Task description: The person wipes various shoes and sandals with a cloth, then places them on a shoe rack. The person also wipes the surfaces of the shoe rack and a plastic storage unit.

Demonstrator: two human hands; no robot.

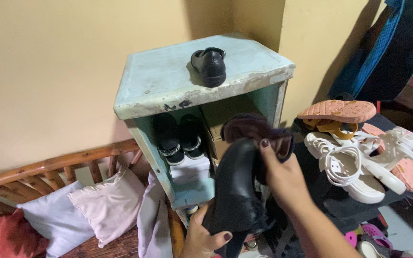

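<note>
A pale green wooden cabinet (168, 91) stands in the corner against the yellow wall (48, 62). Its top is worn and chipped at the front edge, and a small black shoe (210, 66) rests there, near the middle, with free surface on both sides. The open front shows a pair of black shoes (180, 138) on a white box (190, 169), so little room remains inside. To the right, a dark table (331, 191) is crowded with white sandals (359, 162) and pink slippers (338, 111) that reach its edge. To the left, a rattan bench (48, 165) carries soft pillows (92, 203).

In front of the cabinet, the person holds a smooth black leather shoe (235, 191), upright and a little tilted. The left hand (205, 236) grips it from below, fingers curled around its lower part. The right hand (283, 174) presses a dark purple cloth (256, 130) against the upper side of the shoe, fingers closed on the cloth.
</note>
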